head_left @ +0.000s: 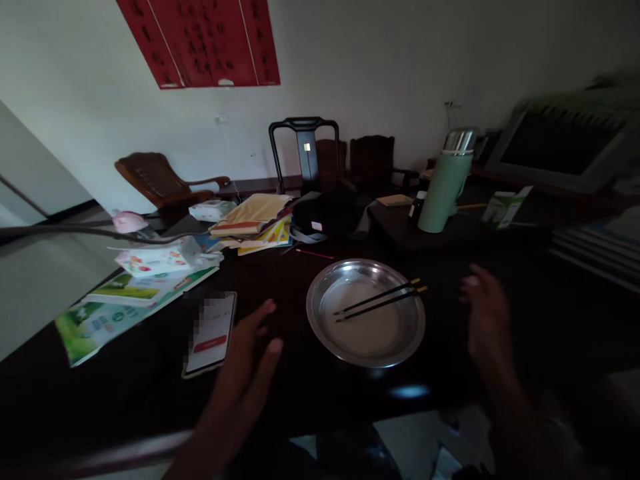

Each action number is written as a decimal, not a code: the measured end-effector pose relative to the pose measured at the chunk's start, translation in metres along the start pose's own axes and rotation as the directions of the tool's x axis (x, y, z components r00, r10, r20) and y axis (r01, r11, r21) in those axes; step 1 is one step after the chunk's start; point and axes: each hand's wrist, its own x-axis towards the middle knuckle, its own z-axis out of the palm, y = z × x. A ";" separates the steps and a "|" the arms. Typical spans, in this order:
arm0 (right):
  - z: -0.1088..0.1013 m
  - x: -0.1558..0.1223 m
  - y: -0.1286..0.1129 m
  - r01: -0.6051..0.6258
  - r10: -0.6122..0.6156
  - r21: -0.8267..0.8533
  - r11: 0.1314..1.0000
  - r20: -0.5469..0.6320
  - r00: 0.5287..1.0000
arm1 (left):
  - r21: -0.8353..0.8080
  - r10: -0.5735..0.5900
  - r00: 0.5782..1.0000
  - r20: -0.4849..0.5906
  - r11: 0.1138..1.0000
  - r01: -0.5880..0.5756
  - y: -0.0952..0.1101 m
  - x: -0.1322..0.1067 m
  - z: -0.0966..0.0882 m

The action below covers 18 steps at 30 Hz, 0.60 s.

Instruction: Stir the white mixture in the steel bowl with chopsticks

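A round stainless-steel basin (365, 343) stands on the dark table between my hands. A pair of black chopsticks (376, 302) with gold-coloured ends lies across it, tips inside and the gold ends near the right rim. My left hand (246, 357) hovers left of the basin, thumb and fingers apart, holding nothing. Just beyond it lies a smartphone (214, 333) with a lit screen, partly pixelated. To the right of the basin, apart from it, my right hand (487, 313) is raised with loosely bent fingers and nothing in them. Its fingertips are slightly blurred.
Behind the basin are a stack of books and papers (255, 217) and a black bag (330, 212). A green thermos (447, 190) stands at the back right, beside a small dark bottle (416, 208). On the left, a tissue pack (157, 257) rests on green printed sheets (117, 327).
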 end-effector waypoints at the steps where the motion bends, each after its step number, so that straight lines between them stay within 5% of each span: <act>1: 0.004 0.007 0.001 -0.042 0.041 0.008 0.999 0.033 0.999 | -0.055 -0.038 0.999 0.034 0.998 0.040 -0.005 0.008 0.013; 3: 0.013 0.020 0.003 -0.109 0.106 0.007 0.994 0.181 0.978 | -0.252 -0.158 0.982 0.100 0.951 0.179 -0.015 0.027 0.040; 5: 0.020 0.027 0.004 -0.140 0.134 -0.004 0.990 0.303 0.944 | -0.504 -0.267 0.949 0.168 0.804 0.316 -0.024 0.047 0.063; 7: 0.022 0.029 0.001 -0.143 0.138 -0.021 0.989 0.450 0.883 | -0.708 -0.237 0.920 0.313 0.588 0.392 -0.028 0.065 0.079; 11: 0.028 0.031 -0.018 -0.064 0.068 -0.023 0.998 0.459 0.886 | -0.713 -0.265 0.861 0.435 0.482 0.509 -0.026 0.094 0.096; 14: 0.051 0.031 -0.035 -0.085 0.010 0.146 0.986 0.450 0.893 | -0.694 -0.323 0.809 0.492 0.416 0.588 -0.025 0.108 0.102; 18: 0.092 0.028 -0.051 -0.096 -0.038 0.188 0.977 0.604 0.796 | -0.663 -0.356 0.749 0.559 0.350 0.661 -0.029 0.113 0.102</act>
